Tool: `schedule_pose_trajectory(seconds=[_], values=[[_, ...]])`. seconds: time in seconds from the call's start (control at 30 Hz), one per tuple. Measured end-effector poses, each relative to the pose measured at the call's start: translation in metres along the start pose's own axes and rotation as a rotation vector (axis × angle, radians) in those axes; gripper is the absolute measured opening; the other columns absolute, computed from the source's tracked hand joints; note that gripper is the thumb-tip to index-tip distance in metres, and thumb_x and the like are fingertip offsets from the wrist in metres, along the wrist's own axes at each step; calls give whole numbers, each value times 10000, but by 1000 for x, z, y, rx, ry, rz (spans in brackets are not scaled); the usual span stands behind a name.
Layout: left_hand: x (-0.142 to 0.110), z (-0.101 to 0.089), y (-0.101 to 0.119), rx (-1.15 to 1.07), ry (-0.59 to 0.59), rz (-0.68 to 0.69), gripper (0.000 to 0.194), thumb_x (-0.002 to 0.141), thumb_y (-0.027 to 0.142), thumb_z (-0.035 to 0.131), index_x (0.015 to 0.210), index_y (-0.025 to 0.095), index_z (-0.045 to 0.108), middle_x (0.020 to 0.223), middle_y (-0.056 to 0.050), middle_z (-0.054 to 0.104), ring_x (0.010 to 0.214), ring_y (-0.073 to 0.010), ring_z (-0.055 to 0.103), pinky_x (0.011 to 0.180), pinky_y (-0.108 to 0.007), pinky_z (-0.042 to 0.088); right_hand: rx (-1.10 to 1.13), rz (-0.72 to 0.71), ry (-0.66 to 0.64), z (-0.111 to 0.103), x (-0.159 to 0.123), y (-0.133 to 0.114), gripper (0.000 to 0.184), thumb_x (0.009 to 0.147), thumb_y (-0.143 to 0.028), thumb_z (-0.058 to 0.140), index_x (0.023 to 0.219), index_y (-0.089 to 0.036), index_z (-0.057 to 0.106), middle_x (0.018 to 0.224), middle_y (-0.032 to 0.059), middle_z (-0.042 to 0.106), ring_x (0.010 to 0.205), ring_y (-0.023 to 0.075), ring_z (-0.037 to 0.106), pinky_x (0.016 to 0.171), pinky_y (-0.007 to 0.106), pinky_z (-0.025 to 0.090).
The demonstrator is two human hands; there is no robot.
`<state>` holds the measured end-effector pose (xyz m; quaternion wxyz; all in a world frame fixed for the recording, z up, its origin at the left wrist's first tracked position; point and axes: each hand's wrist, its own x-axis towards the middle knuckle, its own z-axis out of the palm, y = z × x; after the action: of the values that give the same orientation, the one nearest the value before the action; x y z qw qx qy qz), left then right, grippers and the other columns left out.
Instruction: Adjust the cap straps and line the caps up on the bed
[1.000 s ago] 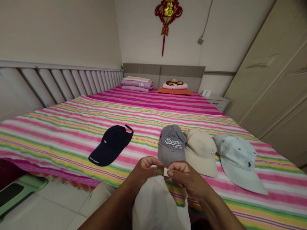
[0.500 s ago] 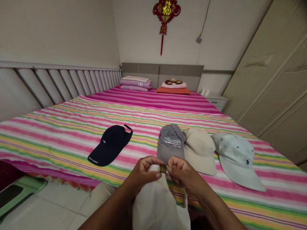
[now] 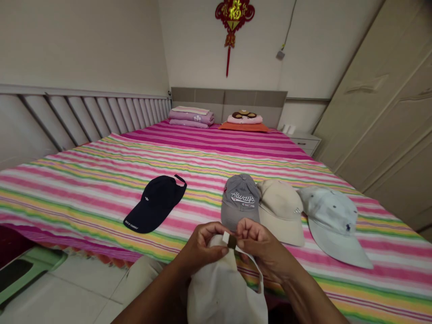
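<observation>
Close in front of me, above the bed's near edge, is a white cap (image 3: 222,288) with its back strap and a small metal buckle (image 3: 232,241) turned up. My left hand (image 3: 205,245) is closed on the cap beside the buckle, thumb and fingers pinching the strap area. On the buckle's other side, my right hand (image 3: 254,238) pinches the strap (image 3: 258,270), which loops down below it. Just beyond lie a grey cap (image 3: 240,200) with white lettering, a beige cap (image 3: 281,211) and a pale blue cap (image 3: 337,225), side by side. A navy cap (image 3: 157,202) lies apart to the left.
A striped bedspread (image 3: 101,180) covers the bed. Folded bedding (image 3: 191,118) and a pink pillow pile (image 3: 245,120) sit by the headboard (image 3: 202,99). A green stool (image 3: 40,265) stands at lower left, a wardrobe (image 3: 381,112) at right.
A white strap end now sticks up out of the buckle on the left. The strap on the right bows out in a wider loop, and the buckle has tilted slightly.
</observation>
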<state>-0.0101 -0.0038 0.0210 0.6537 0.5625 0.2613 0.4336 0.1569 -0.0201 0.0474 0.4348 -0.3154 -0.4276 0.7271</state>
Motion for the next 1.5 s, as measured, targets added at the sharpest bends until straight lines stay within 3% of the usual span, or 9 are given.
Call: schedule_pose_trajectory(seconds=[0.2,0.3,0.43,0.7,0.97,1.2,1.33,1.5], values=[[0,2,1,50,61,0,209,608,228,712,788,156,633,721,-12,576,652,-95,497,608,-206,366,-82,-65,58,1,-2,-2,237,649,-200,690,714,-173,463,634,-70,489,501,38,433,485,162,343],[-1,1,0,-74,100,-35,234,586,248,724,773,156,619,725,-3,582,574,-75,497,557,-199,369,-104,8,16,0,-4,-3,208,708,-289,645,792,-169,498,628,-44,531,525,68,486,501,186,352],[-2,-2,1,-149,121,-63,263,561,266,735,757,158,597,648,21,558,479,-54,457,482,-185,343,-206,99,-35,-4,-5,0,258,703,-381,622,669,-150,511,471,-29,526,408,85,446,430,212,311],[-3,-8,10,108,-25,-46,238,602,251,704,770,140,578,673,8,538,559,-65,430,513,-184,329,-283,115,47,4,-5,-5,255,610,-344,681,569,-142,531,396,-62,465,345,54,379,392,199,280],[-7,-9,2,147,20,-5,246,578,271,716,760,153,603,689,3,545,614,-92,443,565,-214,346,-133,71,8,7,-3,-4,251,583,-268,722,674,-149,521,498,-62,510,410,47,419,422,179,299],[-8,-8,0,166,26,-21,234,561,244,736,740,148,619,699,-4,563,629,-97,460,576,-215,353,-186,43,5,10,-3,-6,240,570,-219,693,629,-168,466,452,-88,453,365,44,388,396,182,300],[-9,-10,1,71,2,-98,264,559,257,742,772,146,632,687,-3,574,600,-85,470,555,-199,356,-247,26,26,10,-3,-7,206,576,-204,668,616,-167,470,458,-90,437,375,46,390,396,180,301],[-4,-15,10,-261,-60,-266,321,598,332,709,838,126,653,738,-43,627,575,-95,540,543,-206,397,-315,2,15,10,-3,-9,189,602,-226,652,625,-170,472,466,-95,406,378,39,343,392,182,280]])
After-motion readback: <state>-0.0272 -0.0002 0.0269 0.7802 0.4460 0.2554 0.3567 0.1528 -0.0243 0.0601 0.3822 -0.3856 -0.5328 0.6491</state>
